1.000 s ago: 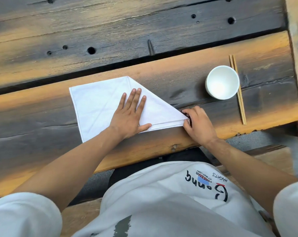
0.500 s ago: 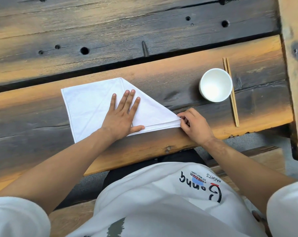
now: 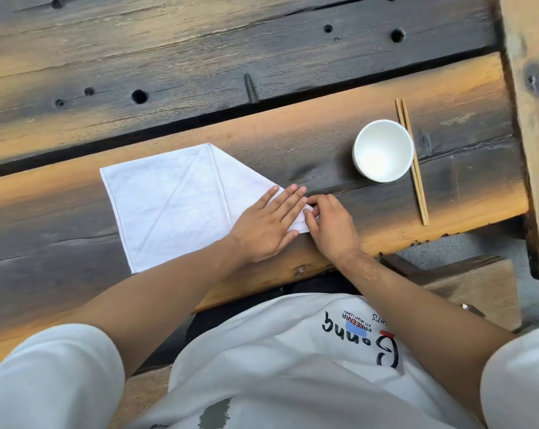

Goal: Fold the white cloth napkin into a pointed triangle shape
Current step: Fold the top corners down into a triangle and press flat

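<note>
On the wooden table (image 3: 370, 97), the white napkin (image 3: 169, 205) lay partly folded, tapering rightward to a point where the left hand (image 3: 269, 226) pressed flat, fingers spread, while the right hand (image 3: 331, 227), nearer that tip, pinched it closed.

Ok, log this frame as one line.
white cloth napkin: part-folded, pointed right | left hand: flat on fold | right hand: at tip | white cup, wooden chopsticks: untouched
</note>
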